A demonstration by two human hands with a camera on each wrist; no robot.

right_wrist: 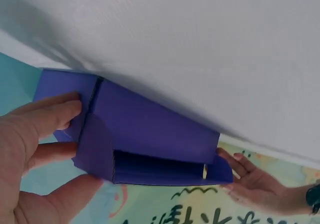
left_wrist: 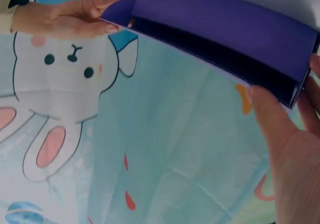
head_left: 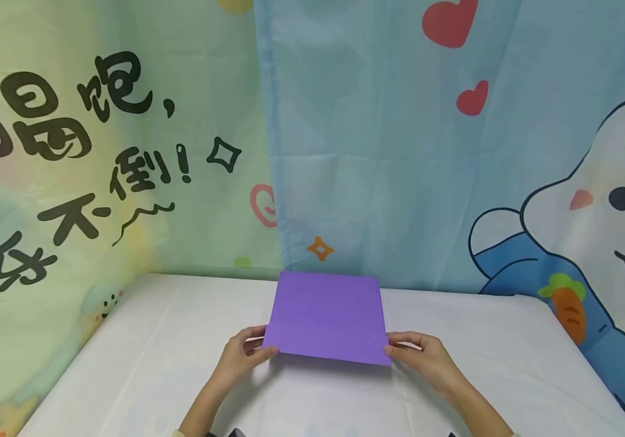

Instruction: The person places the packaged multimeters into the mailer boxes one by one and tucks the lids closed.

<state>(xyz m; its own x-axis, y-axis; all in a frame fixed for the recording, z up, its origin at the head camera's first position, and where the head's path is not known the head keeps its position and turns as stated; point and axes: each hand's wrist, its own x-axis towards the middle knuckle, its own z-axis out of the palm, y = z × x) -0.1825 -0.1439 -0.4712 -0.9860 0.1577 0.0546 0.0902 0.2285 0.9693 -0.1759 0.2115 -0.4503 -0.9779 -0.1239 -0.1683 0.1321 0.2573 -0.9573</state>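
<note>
A purple cardboard box [head_left: 326, 315] is held between both hands over the white table, its broad flat face up. My left hand [head_left: 241, 352] grips its near left corner, thumb on the upper edge and fingers along the side. The right hand [head_left: 427, 358] grips the near right corner in much the same way. Seen from the wrists, the near side is partly unclosed: a long front panel [right_wrist: 155, 126] stands apart from the broad face, with a dark gap between. A small end flap [right_wrist: 95, 146] shows beside the right thumb, and the box's inside is mostly in shadow.
The white-covered table [head_left: 170, 340] reaches back to a printed cloth backdrop [head_left: 372, 152] with hearts, lettering and a cartoon animal. Small dark objects [head_left: 236, 433] peek in at the bottom edge, near the left forearm.
</note>
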